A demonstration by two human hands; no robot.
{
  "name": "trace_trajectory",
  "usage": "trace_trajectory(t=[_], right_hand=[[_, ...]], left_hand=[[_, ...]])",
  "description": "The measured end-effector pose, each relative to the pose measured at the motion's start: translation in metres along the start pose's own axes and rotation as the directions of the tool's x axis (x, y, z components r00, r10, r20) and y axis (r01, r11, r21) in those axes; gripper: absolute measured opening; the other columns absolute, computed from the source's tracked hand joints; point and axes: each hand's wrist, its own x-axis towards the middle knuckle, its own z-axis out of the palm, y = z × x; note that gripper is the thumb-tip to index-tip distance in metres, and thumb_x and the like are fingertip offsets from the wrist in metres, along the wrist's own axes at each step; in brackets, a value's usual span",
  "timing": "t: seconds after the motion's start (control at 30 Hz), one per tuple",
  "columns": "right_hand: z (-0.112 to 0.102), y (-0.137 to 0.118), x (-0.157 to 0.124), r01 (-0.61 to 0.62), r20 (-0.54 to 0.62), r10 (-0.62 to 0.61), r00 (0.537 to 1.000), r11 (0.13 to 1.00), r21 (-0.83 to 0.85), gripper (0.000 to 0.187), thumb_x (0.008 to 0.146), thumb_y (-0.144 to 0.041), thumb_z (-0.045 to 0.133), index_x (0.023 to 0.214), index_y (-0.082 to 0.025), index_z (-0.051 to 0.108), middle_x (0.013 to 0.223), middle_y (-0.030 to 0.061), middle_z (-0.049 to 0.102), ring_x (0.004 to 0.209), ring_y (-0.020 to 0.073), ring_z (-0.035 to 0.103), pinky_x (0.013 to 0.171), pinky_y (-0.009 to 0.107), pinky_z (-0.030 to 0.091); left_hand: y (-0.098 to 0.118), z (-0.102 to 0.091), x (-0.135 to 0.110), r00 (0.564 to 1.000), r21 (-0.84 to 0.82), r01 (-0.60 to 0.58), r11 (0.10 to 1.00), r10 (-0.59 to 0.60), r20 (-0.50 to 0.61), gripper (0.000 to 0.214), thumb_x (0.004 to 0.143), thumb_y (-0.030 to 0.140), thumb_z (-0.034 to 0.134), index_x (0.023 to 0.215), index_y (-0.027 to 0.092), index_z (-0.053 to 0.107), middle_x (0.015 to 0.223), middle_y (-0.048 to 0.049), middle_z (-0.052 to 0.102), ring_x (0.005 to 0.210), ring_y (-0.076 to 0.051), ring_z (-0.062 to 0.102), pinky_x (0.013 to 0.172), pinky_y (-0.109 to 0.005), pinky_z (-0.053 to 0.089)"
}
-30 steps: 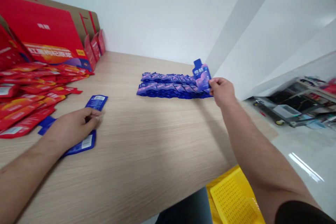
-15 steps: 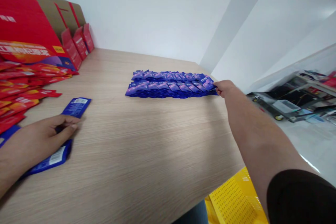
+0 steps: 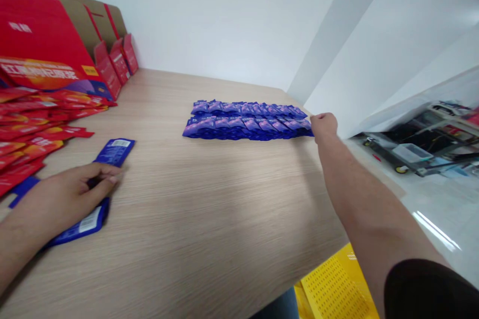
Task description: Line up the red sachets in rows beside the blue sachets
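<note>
Two evenly overlapped rows of blue sachets [image 3: 247,127] lie on the surface [image 3: 209,239], right hand [image 3: 324,127] narrow with fingertips [image 3: 312,118] at the row end, left hand [image 3: 71,194] curled over a loose blue sachet [image 3: 90,224], grip unclear.

1. One left hand [image 3: 63,199] and one right hand [image 3: 324,127], both the same person's.
2. One wood-grain table [image 3: 209,219].
3. Two rows of blue sachets [image 3: 247,127], too overlapped to count singly.
4. Three loose blue sachets [image 3: 114,152], partly under the left hand.
5. One heap of red sachets [image 3: 30,129], too overlapped to count.
6. One large red carton [image 3: 45,35].
7. Three small red cartons [image 3: 119,62].
8. One yellow perforated board [image 3: 339,284].
</note>
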Motion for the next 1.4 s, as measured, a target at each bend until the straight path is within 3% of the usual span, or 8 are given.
trace_trajectory(t=[0.13,0.23,0.3,0.53,0.73,0.87,1.2,1.4], right_hand=[[-0.009,-0.021,-0.054,-0.003,-0.001,0.004,1.000,0.994,0.106,0.012,0.094,-0.031,0.066,0.092,-0.019,0.066,0.079,0.0035,0.066,0.071,0.0203,0.061,0.068,0.034,0.049],[-0.014,-0.040,-0.106,0.072,0.168,-0.116,0.979,0.966,0.249,0.015,0.089,-0.037,0.068,0.087,-0.023,0.064,0.068,-0.0017,0.059,0.060,0.0178,0.053,0.060,0.032,0.042],[-0.016,-0.053,-0.140,0.160,0.314,-0.264,0.912,0.934,0.321,0.016,0.087,-0.039,0.069,0.089,-0.023,0.066,0.068,-0.0018,0.060,0.059,0.0174,0.053,0.060,0.032,0.041],[-0.004,-0.105,-0.248,0.368,0.582,-0.623,0.523,0.781,0.505,0.024,0.088,-0.034,0.070,0.109,-0.022,0.073,0.083,0.0017,0.070,0.067,0.0183,0.061,0.065,0.032,0.050],[0.005,-0.170,-0.329,0.661,0.469,-0.873,0.135,0.432,0.614,0.035,0.092,-0.018,0.072,0.127,-0.018,0.072,0.123,0.0133,0.070,0.112,0.0254,0.069,0.101,0.041,0.056],[0.011,-0.215,-0.372,0.776,0.399,-0.917,-0.027,0.232,0.586,0.039,0.098,-0.027,0.073,0.135,-0.015,0.069,0.136,0.0181,0.065,0.124,0.0292,0.065,0.108,0.044,0.055],[0.028,-0.262,-0.398,0.916,0.400,-0.888,-0.227,-0.055,0.398,0.030,0.112,-0.028,0.049,0.117,-0.011,0.072,0.113,0.0174,0.076,0.106,0.0298,0.068,0.090,0.042,0.057],[0.016,-0.242,-0.386,0.916,0.323,-0.918,-0.230,-0.092,0.390,0.030,0.113,-0.019,0.040,0.116,-0.016,0.070,0.108,0.0136,0.072,0.099,0.0255,0.065,0.082,0.036,0.054]], left_hand=[[0.009,-0.007,-0.009,1.000,-0.043,0.003,0.999,-0.004,-0.018,0.058,0.076,0.067,0.038,0.103,0.030,0.075,0.090,-0.0020,0.081,0.084,-0.031,0.075,0.078,-0.040,0.058],[0.006,-0.009,-0.011,0.995,-0.096,-0.076,0.992,0.069,-0.072,0.053,0.083,0.050,0.043,0.115,0.022,0.074,0.111,-0.0075,0.081,0.093,-0.028,0.076,0.088,-0.039,0.059],[0.000,-0.007,-0.008,0.986,-0.106,-0.106,0.989,0.091,-0.137,0.047,0.088,0.040,0.047,0.122,0.019,0.073,0.118,-0.0095,0.081,0.104,-0.027,0.075,0.096,-0.037,0.058],[-0.020,-0.003,0.004,0.982,-0.009,-0.085,0.996,0.082,-0.170,0.040,0.087,0.021,0.058,0.124,0.017,0.075,0.125,-0.0135,0.078,0.121,-0.029,0.071,0.111,-0.038,0.053],[-0.020,0.002,0.004,0.995,0.095,-0.014,0.995,0.023,-0.101,0.039,0.091,0.025,0.058,0.125,0.025,0.077,0.131,-0.0140,0.073,0.130,-0.035,0.064,0.106,-0.047,0.054],[-0.019,0.005,0.004,0.995,0.100,-0.018,0.995,0.028,-0.093,0.040,0.092,0.026,0.057,0.126,0.027,0.076,0.133,-0.0150,0.072,0.132,-0.037,0.061,0.107,-0.051,0.053],[-0.024,0.003,0.009,0.997,0.078,-0.021,0.997,0.026,-0.072,0.040,0.090,0.028,0.057,0.124,0.027,0.078,0.130,-0.0156,0.073,0.127,-0.038,0.066,0.103,-0.050,0.055],[-0.034,0.006,0.020,0.999,0.081,-0.032,0.996,0.035,-0.034,0.044,0.085,0.033,0.059,0.124,0.029,0.078,0.127,-0.0131,0.075,0.120,-0.036,0.069,0.100,-0.046,0.056]])
